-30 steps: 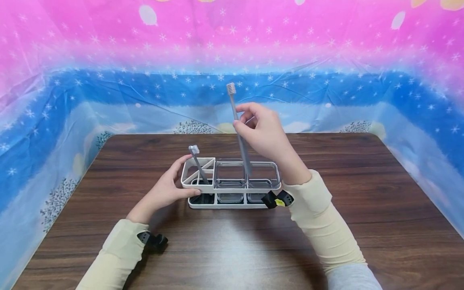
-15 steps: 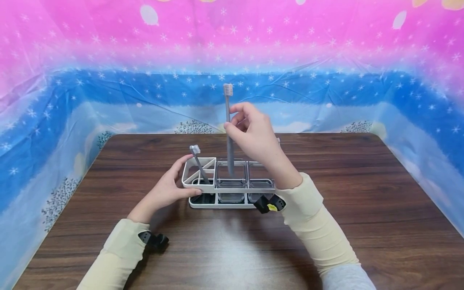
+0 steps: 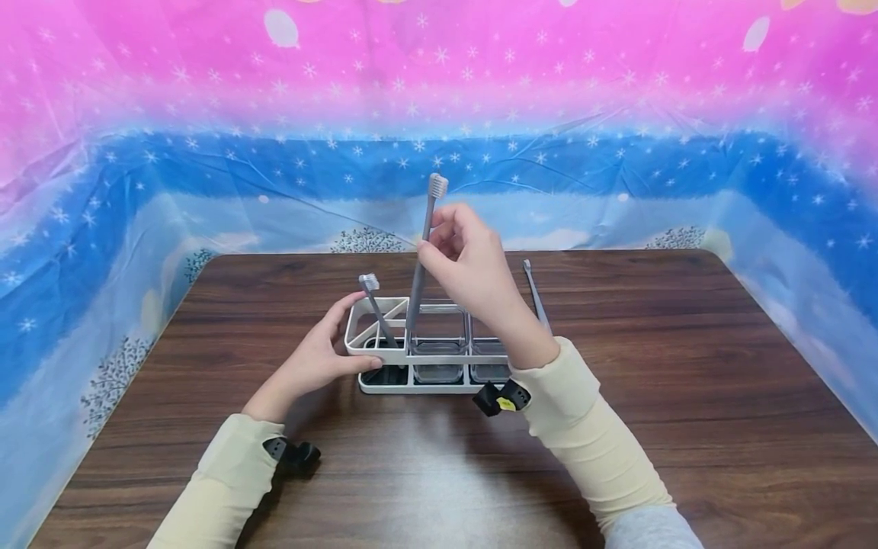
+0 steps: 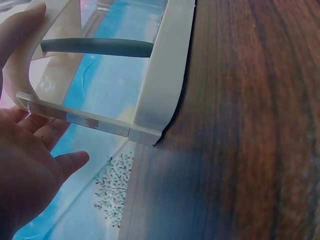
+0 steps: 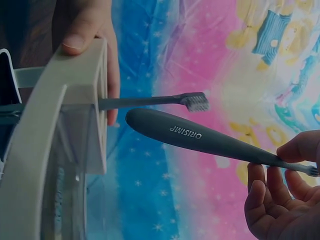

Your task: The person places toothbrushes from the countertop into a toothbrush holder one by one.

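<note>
A white toothbrush holder [image 3: 439,361] stands on the table, with a divided rack at its left end and two clear cups beside it. My left hand [image 3: 315,354] grips that left end, thumb on the front and fingers behind. One grey toothbrush [image 3: 379,314] leans in the rack, bristles up. Between thumb and fingers, my right hand [image 3: 473,267] pinches a second grey toothbrush [image 3: 416,290] near its neck, head up. In the right wrist view, the lettered handle end of this held toothbrush [image 5: 190,135] is just outside the holder's top, close to the racked toothbrush [image 5: 145,101].
Behind my right forearm a third toothbrush [image 3: 536,293] shows, its lower part hidden by the arm. The dark wooden table [image 3: 686,366] extends around the holder. A patterned pink and blue cloth [image 3: 439,114] surrounds the table's back and sides.
My right hand has moved left and slightly down with its toothbrush, from over the cups to beside the rack. The third toothbrush has come into sight. My left hand stays put.
</note>
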Tool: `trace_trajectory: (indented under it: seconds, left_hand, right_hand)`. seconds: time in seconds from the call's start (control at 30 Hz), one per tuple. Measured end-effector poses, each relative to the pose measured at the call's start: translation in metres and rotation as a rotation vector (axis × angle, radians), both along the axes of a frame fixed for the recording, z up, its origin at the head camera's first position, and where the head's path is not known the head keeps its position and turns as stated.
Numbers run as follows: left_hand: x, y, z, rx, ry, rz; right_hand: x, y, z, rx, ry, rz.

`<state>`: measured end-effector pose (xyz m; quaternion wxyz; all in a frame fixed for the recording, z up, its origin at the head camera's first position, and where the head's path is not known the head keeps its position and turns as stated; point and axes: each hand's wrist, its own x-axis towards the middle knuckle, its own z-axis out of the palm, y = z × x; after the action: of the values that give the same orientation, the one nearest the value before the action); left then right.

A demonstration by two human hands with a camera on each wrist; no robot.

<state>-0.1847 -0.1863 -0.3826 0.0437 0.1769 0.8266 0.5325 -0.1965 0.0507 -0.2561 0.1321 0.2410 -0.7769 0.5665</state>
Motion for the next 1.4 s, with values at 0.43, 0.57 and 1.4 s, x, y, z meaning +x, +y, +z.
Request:
trace_trajectory:
  seconds: [0.43,0.57,1.4]
  left_hand:
    - [0.000,0.001,0.000,0.019,0.006,-0.007]
    - [0.000,0.001,0.000,0.021,0.005,-0.001]
    - [-0.001,0.001,-0.001,0.049,-0.001,-0.013]
  right_hand:
    - [0.003,-0.009,-0.015,0.034,-0.017,0.018]
    - [0.003,-0.012,-0.021,0.074,-0.014,0.009]
    - [0.004,-0.021,-0.062,0.262,-0.063,0.004]
